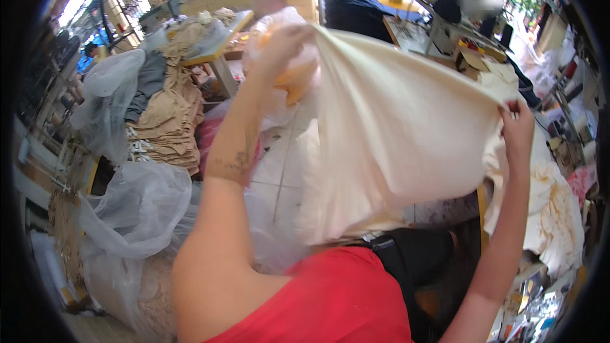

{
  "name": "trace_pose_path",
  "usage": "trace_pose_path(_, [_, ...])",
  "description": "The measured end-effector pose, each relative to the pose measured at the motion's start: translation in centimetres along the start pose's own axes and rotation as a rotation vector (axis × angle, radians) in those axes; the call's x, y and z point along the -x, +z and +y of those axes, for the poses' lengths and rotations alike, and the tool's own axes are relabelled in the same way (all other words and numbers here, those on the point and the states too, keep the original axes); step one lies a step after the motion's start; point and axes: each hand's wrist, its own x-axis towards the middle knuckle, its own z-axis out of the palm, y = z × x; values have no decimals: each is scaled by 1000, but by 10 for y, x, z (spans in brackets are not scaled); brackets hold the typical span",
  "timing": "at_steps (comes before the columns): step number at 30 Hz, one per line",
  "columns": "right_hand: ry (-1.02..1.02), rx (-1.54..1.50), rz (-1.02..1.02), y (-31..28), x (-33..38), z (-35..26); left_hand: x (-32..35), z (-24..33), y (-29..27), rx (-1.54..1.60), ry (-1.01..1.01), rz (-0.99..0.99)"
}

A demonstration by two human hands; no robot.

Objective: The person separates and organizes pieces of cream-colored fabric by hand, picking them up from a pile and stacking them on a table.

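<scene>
A large cream fabric piece (400, 114) hangs stretched in the air between my two hands, over my lap. My left hand (286, 47), raised far out in front, pinches its upper left corner. At the right, my right hand (518, 124) grips the other upper edge between thumb and fingers. The top edge runs slanting down from left to right, and the cloth's lower part drapes in folds down to my knees. Some of the fabric's lower end is bunched and hard to make out.
Stacked tan cloth pieces (168, 121) and clear plastic bags (136, 209) lie at my left. A table (219, 57) piled with fabric stands beyond. More cream cloth (540, 197) lies on my right. A person (473, 0) sits at a workstation at the far right.
</scene>
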Motion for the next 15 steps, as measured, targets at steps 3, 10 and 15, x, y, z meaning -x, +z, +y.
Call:
trace_pose_path(3, [-101, -246, 197, 22, -5, -37, -16, -8, -17, 675, 165, 59])
trace_pose_path(10, [236, -501, 56, 25, 104, -43, 112, -10, -62, 765, 138, -91])
trace_pose_path(15, [275, -312, -180, 85, 212, 66, 215, -151, -33, 117, -301, -105])
